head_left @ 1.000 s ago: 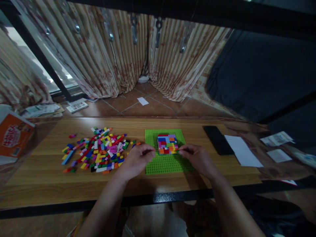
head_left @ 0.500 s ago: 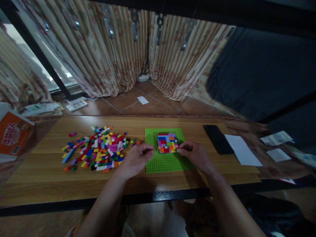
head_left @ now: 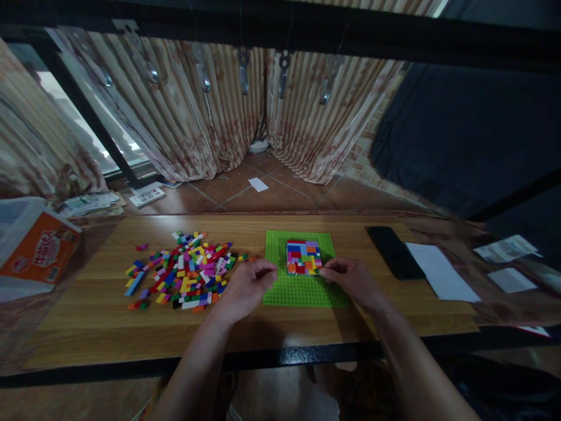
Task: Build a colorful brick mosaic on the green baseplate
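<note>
Orange label [head_left: 40, 250] on bin [head_left: 20, 211]: Chinese characters [head_left: 47, 247], blurred.

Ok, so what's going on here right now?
A person's right hand has its fingertips at the near right corner of a multicolored brick build on a green baseplate. The left hand is at the plate's left edge, apart from the build; whether it holds anything is unclear. Loose bricks lie spread on the wooden table to the left.

Striped curtains [head_left: 184, 123] behind wood tbl [head_left: 87, 327], tiled flr [head_left: 284, 199] btwn; window [head_left: 55, 96] back L of tbl, brick wall [head_left: 362, 155] back R of it
</note>
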Available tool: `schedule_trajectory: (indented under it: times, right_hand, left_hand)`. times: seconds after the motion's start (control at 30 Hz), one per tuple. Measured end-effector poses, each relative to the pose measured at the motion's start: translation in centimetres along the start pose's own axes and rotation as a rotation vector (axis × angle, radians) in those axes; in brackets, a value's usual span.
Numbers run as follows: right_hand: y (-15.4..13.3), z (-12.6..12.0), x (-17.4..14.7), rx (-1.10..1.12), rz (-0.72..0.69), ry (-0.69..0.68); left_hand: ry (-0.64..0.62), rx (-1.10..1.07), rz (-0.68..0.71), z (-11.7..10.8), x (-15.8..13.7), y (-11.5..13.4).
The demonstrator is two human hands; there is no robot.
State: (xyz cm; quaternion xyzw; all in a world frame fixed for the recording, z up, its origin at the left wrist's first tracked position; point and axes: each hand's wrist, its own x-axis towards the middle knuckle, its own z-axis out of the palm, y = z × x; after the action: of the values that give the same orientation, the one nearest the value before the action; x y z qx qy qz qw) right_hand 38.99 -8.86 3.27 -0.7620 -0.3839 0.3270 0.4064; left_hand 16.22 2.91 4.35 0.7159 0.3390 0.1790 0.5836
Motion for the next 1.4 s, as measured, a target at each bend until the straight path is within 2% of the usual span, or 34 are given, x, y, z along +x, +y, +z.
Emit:
schedule_trajectory:
  times: [0.1, 0.27, 0.37, 0.53, 0.67, 0.8, 0.87, 1.03, 1.2, 1.3, 1.4]
  right_hand:
    - [0.3, -0.5, 0.1, 0.036, 0.012, 0.002]
    - [1.0, -0.4, 0.8, 0.113, -0.034, 0.226]
    - [0.6, 0.4, 1.1, 0.064, -0.091, 0.292]
    - [-0.1, 1.8, 1.1, -0.145, -0.165, 0.244]
    - [0.2, 2.7, 1.1, -0.322, -0.306, 0.203]
    - [0.9, 2.7, 1.4, -0.364, -0.339, 0.179]
    - [1.1, 2.4, 1.6, -0.367, -0.335, 0.162]
    - [1.2, 2.3, 1.9, -0.338, -0.354, 0.120]
    - [1.2, 2.5, 2.1, -0.345, -0.336, 0.101]
    - [1.2, 2.4, 2.2, -0.355, -0.341, 0.101]
    - [0.4, 2.9, 1.6, -0.397, -0.426, 0.198]
  left_hand:
    - [0.031, -0.037, 0.005, -0.5, -0.1, 0.2]
    - [0.092, -0.120, 0.011, -1.6, 0.0, 0.0]
    - [0.147, -0.149, 0.030, -2.2, 0.0, -0.1]
    - [0.285, -0.182, -0.002, -3.8, -0.4, 0.1]
    - [0.421, -0.216, -0.029, -5.8, -0.9, -0.1]
    - [0.495, -0.221, -0.027, -7.5, -1.5, -0.6]
    - [0.471, -0.168, -0.018, -8.0, -1.7, -0.9]
    - [0.289, 0.065, 0.007, -8.7, -2.3, -1.3]
    - [0.320, 0.262, 0.031, -9.5, -2.7, -1.7]
    - [0.340, 0.276, 0.016, -10.0, -2.8, -1.8]
    - [0.370, 0.281, -0.006, -10.1, -3.0, -1.6]
